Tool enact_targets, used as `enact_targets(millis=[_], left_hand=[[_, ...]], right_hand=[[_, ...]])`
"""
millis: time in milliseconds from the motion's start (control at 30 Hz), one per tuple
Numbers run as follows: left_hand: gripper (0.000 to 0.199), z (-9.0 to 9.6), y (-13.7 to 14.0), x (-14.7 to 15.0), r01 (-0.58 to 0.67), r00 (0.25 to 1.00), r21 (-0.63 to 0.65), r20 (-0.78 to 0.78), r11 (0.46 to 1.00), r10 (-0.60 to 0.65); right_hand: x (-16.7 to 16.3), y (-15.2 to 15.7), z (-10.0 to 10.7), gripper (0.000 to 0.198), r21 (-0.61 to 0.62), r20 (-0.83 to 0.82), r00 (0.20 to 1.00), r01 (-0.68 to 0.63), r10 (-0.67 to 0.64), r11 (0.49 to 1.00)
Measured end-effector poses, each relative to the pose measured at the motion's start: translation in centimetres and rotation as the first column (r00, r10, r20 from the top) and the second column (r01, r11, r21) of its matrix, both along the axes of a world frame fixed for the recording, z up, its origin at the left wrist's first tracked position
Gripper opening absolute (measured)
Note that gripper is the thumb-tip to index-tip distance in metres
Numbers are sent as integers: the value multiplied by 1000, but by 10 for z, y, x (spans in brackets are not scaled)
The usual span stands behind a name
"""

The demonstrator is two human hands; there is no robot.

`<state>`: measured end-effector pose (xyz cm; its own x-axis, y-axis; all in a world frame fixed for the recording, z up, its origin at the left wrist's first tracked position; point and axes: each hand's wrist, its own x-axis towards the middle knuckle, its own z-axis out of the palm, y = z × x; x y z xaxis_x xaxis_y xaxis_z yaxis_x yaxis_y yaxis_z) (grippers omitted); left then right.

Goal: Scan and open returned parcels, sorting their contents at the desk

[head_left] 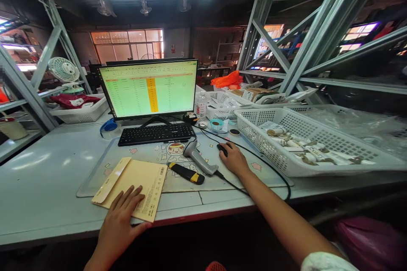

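Pressing envelope (144,180) with spread, ungripping left hand (122,209); grasping mouse (222,149) with right hand (235,159).
Reaching the desk's (41,190) front edge at the near right corner, with wide surface leftward and cutter (186,173) just beside on the right; pointing flap (112,180) leftward, with long axis hard to tell.

Whitish sleeve (326,261) (partly in view), bare right forearm (282,216), bare left fingers (135,203)

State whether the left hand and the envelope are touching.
Touching. The head view shows the left hand with its fingers spread flat on the envelope, no gap visible beneath them.
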<state>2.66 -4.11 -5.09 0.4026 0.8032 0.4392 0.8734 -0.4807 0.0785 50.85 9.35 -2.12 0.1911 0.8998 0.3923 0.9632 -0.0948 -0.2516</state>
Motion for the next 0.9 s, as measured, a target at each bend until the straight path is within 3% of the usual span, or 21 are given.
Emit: enact_targets(millis=[700, 900], left_hand=[[56, -1, -1, -1, -1, 1000, 15, -10, 1000, 1], [58, -3, 1, -1, -10, 1000, -29, 20, 1000, 10]], right_hand=[[2, 4, -6, 42, 51, -1, 1000, 18, -18, 999], [4, 4, -8, 44, 61, 6, 1000, -30, 29, 998]])
